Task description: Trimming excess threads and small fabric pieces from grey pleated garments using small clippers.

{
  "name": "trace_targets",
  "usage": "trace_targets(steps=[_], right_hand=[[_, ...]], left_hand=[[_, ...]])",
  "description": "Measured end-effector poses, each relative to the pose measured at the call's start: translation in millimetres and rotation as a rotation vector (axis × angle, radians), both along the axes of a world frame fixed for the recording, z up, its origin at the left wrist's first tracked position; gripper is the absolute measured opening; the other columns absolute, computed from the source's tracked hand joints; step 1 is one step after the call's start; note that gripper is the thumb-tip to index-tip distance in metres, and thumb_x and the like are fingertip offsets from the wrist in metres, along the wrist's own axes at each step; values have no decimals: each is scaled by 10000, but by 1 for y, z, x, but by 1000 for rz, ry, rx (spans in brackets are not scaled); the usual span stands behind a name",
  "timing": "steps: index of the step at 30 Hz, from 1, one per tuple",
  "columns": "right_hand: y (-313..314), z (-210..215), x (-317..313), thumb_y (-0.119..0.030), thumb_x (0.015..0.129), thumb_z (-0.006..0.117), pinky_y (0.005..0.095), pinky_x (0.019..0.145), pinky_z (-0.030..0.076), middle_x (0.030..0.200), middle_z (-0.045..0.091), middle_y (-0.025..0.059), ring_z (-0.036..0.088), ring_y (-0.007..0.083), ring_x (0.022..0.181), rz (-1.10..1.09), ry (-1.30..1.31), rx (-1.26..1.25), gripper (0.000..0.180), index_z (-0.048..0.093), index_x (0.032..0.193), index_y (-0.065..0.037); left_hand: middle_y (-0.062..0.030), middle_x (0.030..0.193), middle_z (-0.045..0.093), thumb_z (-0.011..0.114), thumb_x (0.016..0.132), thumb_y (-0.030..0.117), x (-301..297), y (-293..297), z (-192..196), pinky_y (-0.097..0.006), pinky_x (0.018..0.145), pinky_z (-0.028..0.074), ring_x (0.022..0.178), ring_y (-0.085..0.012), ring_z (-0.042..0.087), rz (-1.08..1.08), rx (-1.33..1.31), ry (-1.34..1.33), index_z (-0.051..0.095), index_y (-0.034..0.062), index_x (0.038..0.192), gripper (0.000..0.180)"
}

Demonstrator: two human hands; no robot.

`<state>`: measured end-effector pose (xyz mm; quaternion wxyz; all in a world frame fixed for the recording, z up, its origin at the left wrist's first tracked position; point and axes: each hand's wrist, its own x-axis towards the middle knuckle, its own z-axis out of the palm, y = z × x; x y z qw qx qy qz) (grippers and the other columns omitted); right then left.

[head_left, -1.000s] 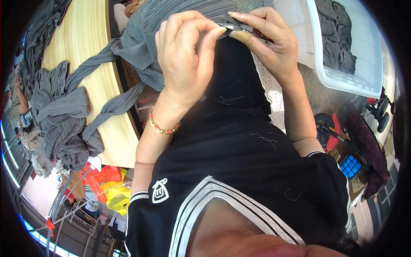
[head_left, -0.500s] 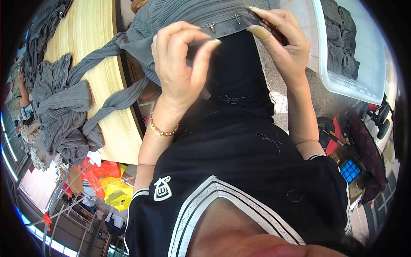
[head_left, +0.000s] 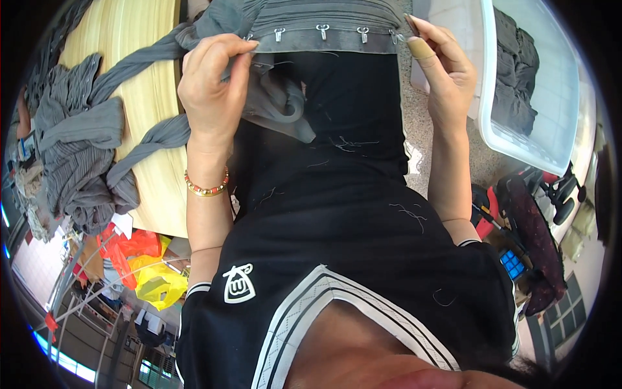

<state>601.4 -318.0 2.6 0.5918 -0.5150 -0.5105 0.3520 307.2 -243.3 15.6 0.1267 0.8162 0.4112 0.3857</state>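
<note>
Grey pleated garment, across the worker's lap: band pinched near one end by the left hand; right hand curled beside the opposite end, its hold unclear from here. Metal hooks appear attached along the visible band. Loose threads lie on the black clothing. Rightward, folded grey pieces inside a translucent bin seem done; leftward, heaped grey pieces on the wood-grain table seem outstanding.

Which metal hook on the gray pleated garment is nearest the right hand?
The rightmost metal hook, closest to the right hand; the other hooks all sit farther left.
</note>
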Motion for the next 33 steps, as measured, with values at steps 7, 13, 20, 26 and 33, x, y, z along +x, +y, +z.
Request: trace_targets(steps=[7, 13, 20, 26, 33], right_hand=[[2, -4, -1, -24, 937, 707, 218, 897, 469, 1152, 662, 63, 611, 106, 992, 10, -31, -9, 321, 685, 1251, 37], [4, -2, -2, -18, 912, 736, 198, 842, 470, 1059, 633, 25, 594, 84, 941, 9, -57, 1, 311, 714, 1221, 6], [8, 4, -7, -9, 887, 763, 173, 786, 477, 973, 604, -6, 577, 62, 888, -13, -27, -20, 311, 735, 1197, -12], [6, 6, -3, -23, 864, 791, 178, 770, 483, 966, 610, -3, 584, 67, 840, -5, -130, 3, 326, 744, 1186, -31], [14, 31, -10, -34, 781, 843, 202, 605, 434, 954, 632, 34, 545, 85, 768, 89, -666, 173, 413, 757, 1183, -69]], left_hand=[[-27, 925, 704, 724, 821, 1, -9, 0, -7, -345, 822, 492, 889, -237, 665, 51, -49, 121, 710, 92, 927, 140], [-92, 1001, 698, 714, 840, 6, 9, -4, 27, -341, 903, 500, 954, -266, 671, 15, -231, -73, 722, 56, 1042, 208], [-61, 1035, 695, 802, 837, 69, 50, 6, 26, -299, 835, 499, 959, -182, 653, -225, -246, -140, 718, 16, 1020, 208], [-98, 866, 595, 762, 803, 32, 59, 12, 40, -383, 808, 466, 848, -301, 596, -258, -187, 19, 646, 30, 867, 132], [-92, 890, 619, 764, 813, 26, 67, 28, -7, -365, 764, 470, 834, -278, 600, -489, 228, -626, 661, 32, 868, 116]])
